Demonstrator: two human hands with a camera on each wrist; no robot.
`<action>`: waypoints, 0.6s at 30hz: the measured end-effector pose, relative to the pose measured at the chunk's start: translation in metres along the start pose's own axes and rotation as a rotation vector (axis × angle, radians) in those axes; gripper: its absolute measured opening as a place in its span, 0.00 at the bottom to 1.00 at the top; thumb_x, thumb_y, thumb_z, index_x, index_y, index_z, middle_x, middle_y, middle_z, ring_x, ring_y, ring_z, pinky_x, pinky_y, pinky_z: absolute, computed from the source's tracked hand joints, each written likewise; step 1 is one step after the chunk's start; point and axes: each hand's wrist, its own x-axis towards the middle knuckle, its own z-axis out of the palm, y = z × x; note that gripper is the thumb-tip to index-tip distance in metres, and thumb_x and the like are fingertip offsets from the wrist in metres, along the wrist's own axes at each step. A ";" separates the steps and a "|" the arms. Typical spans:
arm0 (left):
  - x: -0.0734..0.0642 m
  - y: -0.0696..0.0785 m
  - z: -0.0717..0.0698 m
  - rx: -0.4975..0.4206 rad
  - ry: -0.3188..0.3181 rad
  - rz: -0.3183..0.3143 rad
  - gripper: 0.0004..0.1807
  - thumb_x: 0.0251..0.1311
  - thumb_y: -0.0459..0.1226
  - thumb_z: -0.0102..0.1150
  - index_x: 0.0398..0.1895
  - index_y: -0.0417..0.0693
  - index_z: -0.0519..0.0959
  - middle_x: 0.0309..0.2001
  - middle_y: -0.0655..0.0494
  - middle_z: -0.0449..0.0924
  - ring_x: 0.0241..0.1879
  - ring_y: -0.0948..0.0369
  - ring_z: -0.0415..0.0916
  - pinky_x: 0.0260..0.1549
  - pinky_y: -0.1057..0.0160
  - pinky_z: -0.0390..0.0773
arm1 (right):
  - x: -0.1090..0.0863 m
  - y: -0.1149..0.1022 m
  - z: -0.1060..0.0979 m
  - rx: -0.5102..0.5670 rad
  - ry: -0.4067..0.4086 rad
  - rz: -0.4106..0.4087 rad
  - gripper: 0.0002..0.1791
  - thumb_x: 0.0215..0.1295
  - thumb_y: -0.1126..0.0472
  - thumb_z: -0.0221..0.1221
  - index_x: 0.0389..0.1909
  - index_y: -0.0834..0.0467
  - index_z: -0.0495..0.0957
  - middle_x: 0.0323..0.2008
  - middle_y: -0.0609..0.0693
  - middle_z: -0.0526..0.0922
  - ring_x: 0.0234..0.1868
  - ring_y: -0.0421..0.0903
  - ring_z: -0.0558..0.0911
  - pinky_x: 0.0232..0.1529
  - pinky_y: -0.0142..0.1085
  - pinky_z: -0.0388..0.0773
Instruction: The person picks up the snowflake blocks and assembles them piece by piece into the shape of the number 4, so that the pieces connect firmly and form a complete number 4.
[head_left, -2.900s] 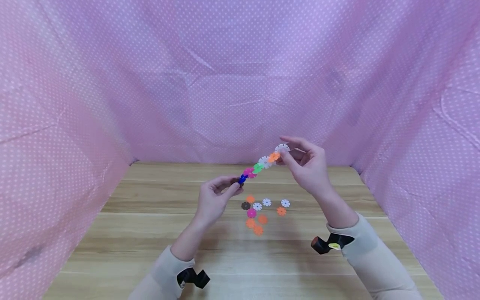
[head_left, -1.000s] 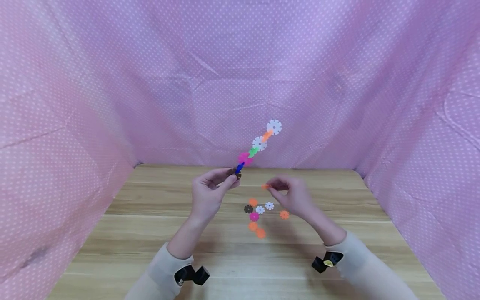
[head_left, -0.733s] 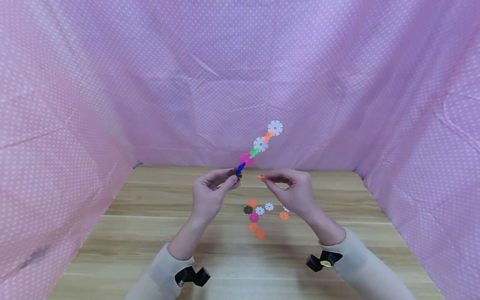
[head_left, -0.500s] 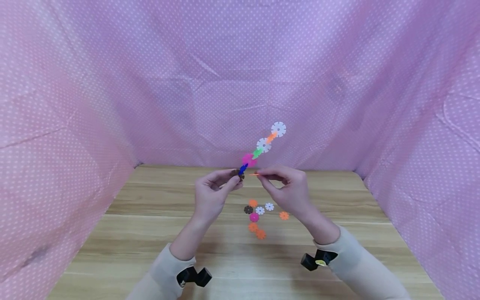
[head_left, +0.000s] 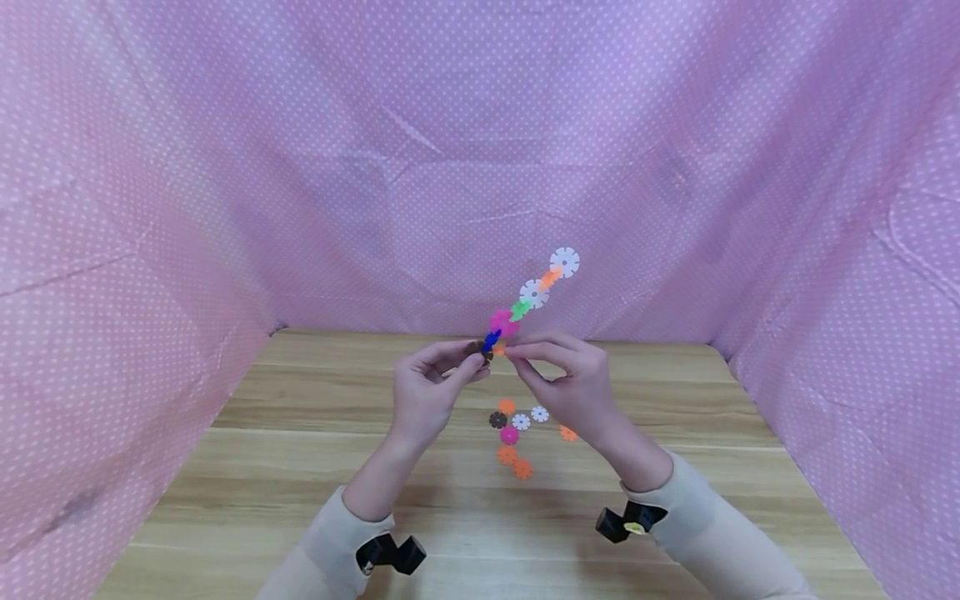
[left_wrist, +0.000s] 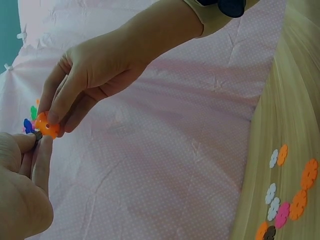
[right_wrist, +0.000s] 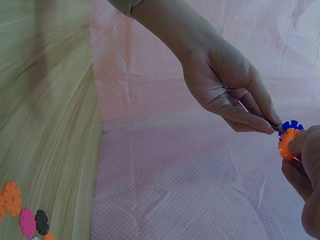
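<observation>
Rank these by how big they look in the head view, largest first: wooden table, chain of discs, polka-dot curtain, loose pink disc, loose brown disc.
1. Polka-dot curtain
2. Wooden table
3. Chain of discs
4. Loose pink disc and loose brown disc: they look too alike to rank.

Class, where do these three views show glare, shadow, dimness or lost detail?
Head view: brightest, pale sheen and soft shadows on the table, the held orange disc too small for detail; left wrist view: dimmer, bowed wood grain; right wrist view: dim, but that disc's slots show.
</observation>
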 end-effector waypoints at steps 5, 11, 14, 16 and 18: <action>-0.001 0.000 0.001 0.004 -0.004 -0.004 0.12 0.62 0.16 0.63 0.47 0.12 0.78 0.41 0.63 0.92 0.39 0.63 0.91 0.42 0.56 0.94 | 0.000 -0.001 0.001 -0.040 0.005 -0.084 0.03 0.68 0.68 0.70 0.39 0.58 0.91 0.38 0.55 0.92 0.38 0.52 0.92 0.47 0.32 0.92; -0.001 0.001 0.003 0.016 -0.005 -0.014 0.11 0.62 0.16 0.63 0.46 0.12 0.79 0.40 0.63 0.92 0.38 0.65 0.91 0.42 0.56 0.94 | 0.001 -0.001 0.003 -0.072 0.032 -0.167 0.11 0.77 0.59 0.63 0.38 0.59 0.91 0.37 0.55 0.91 0.35 0.51 0.91 0.37 0.31 0.91; -0.002 0.001 0.003 0.022 -0.003 -0.023 0.10 0.62 0.16 0.64 0.44 0.13 0.79 0.38 0.63 0.92 0.38 0.65 0.91 0.42 0.56 0.94 | 0.002 -0.002 0.004 -0.088 0.041 -0.220 0.12 0.78 0.61 0.62 0.37 0.60 0.92 0.35 0.55 0.91 0.34 0.50 0.90 0.29 0.29 0.87; -0.002 0.002 0.003 0.024 -0.004 -0.030 0.10 0.62 0.16 0.64 0.44 0.12 0.79 0.38 0.63 0.92 0.37 0.64 0.91 0.42 0.57 0.94 | 0.002 -0.002 0.004 -0.096 0.042 -0.248 0.12 0.78 0.62 0.61 0.37 0.60 0.92 0.35 0.54 0.91 0.33 0.49 0.90 0.26 0.29 0.84; -0.002 0.002 0.003 0.024 -0.005 -0.034 0.10 0.61 0.16 0.65 0.43 0.12 0.79 0.37 0.63 0.92 0.37 0.64 0.91 0.42 0.57 0.94 | 0.003 -0.003 0.005 -0.096 0.040 -0.266 0.11 0.78 0.64 0.62 0.37 0.60 0.92 0.35 0.54 0.91 0.34 0.50 0.90 0.26 0.30 0.85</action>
